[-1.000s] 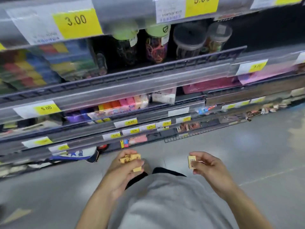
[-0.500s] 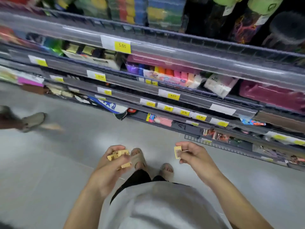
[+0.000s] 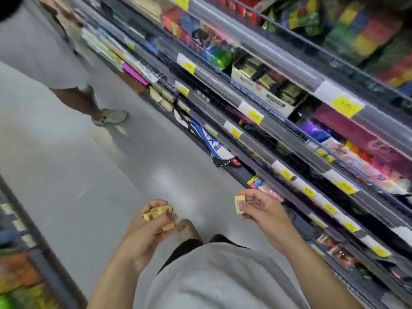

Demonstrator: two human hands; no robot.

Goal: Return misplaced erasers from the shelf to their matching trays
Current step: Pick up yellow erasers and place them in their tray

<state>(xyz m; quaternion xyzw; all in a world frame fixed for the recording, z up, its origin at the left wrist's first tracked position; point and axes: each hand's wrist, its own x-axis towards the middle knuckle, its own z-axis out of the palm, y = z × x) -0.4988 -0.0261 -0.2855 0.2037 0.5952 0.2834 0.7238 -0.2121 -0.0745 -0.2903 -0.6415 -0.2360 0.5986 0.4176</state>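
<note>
Beside blurred shelves (image 3: 289, 121), blocky tan erasers (image 3: 158, 216) in left hand (image 3: 142, 235).

Grey floor (image 3: 93, 166); passer-by's shoe (image 3: 110, 117); yellow price tags (image 3: 345, 105).

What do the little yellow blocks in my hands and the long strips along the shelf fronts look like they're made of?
The small tan-yellow blocks in the left hand and the single printed block in the right hand look matte and opaque, probably rubber eraser or its paper wrapping. The clear shelf-edge strips look like glossy transparent plastic, catching light streaks.

Head-worn view, tilted down aisle.
</note>
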